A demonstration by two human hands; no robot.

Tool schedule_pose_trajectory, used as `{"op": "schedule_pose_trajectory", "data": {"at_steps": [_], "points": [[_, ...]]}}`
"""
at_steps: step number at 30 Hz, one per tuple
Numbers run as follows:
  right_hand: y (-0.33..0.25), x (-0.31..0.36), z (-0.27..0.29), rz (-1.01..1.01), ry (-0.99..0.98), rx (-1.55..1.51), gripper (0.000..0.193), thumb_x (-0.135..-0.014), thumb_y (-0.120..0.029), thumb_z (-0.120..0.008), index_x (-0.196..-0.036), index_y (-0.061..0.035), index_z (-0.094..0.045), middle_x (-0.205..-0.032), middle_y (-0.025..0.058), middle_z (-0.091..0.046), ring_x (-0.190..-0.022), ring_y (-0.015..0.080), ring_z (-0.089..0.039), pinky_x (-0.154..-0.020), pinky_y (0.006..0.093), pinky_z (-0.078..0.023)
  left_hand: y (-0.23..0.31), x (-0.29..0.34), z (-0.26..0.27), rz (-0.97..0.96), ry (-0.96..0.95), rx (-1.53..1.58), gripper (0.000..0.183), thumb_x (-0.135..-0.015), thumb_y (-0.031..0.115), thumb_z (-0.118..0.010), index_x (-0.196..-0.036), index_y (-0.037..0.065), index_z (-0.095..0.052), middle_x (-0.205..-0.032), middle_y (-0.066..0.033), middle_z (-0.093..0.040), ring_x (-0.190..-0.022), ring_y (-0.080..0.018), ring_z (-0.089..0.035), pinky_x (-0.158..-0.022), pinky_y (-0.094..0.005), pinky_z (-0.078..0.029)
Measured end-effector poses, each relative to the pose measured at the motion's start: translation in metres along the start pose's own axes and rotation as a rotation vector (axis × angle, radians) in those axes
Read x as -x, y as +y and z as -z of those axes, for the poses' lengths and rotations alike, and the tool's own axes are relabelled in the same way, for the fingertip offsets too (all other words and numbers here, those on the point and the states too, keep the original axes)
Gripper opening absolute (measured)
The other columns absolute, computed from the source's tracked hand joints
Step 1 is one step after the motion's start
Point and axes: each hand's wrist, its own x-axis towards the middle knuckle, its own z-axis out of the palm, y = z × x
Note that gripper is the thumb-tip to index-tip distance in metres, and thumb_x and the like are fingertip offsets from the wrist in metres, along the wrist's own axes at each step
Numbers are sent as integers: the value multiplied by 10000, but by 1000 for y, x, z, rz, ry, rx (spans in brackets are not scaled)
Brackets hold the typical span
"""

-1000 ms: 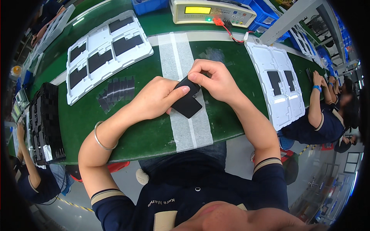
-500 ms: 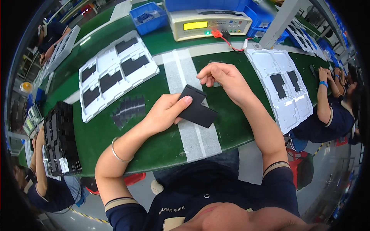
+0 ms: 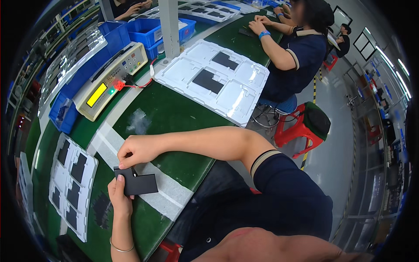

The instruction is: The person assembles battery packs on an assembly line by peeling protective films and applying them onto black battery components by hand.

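Observation:
A flat black L-shaped block [image 3: 140, 185] is held over the green table [image 3: 185, 165], above a pale strip [image 3: 173, 200] that runs across it. My left hand [image 3: 118, 197] grips the block at its left end, thumb on top. At its upper edge, close to the notch, is my right hand [image 3: 142, 150], fingers curled into a pinch. What the pinch holds, if anything, is too small to make out. Beside my left hand lie dark strips [image 3: 102, 210] on the table.
White trays with black pieces lie left [image 3: 90, 185] and right [image 3: 245, 94]. Behind stands a cream bench meter [image 3: 114, 83] with red and black leads, near blue bins [image 3: 144, 30] and a grey post [image 3: 169, 30]. A co-worker [image 3: 305, 54] sits at the right, near a red stool [image 3: 290, 129].
The view has swung to the right. My right hand has come down from above the block to its upper edge. My left hand keeps its grip on the block.

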Motion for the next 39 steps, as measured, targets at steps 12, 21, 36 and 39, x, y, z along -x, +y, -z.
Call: {"op": "schedule_pose_trajectory", "data": {"at_steps": [12,21,36,39], "points": [[2,0,-5,14,128,-32,222,-743,-225,-579,-693,-10,-606,-601,102,-585,-536,170,-551,-516,284,-421,5,-2,-4,24,-15,-90,354,-883,313,-423,-720,16,-525,-527,0,-462,-380,-58,-371,-356,-194,-270],[5,-3,-16,283,203,163,159,-666,-179,-573,-606,-33,-584,-618,94,-567,-587,269,-559,-527,337,-437,-1,3,3,13,-57,-136,364,-887,309,-420,-682,21,-505,-517,-5,-460,-377,-56,-385,-345,-195,-279],[8,-4,-17,44,189,-111,169,-726,-149,-574,-650,1,-566,-605,91,-589,-546,169,-568,-505,284,-423,-2,-6,9,65,-68,-128,350,-892,298,-417,-720,8,-510,-533,-10,-471,-374,-56,-384,-346,-188,-282],[-2,0,-18,-4,236,-77,182,-727,-165,-586,-655,1,-567,-589,97,-581,-535,184,-566,-499,290,-424,2,-2,4,57,-54,-126,351,-892,297,-418,-726,4,-518,-537,-11,-480,-375,-54,-391,-347,-183,-288]]}}
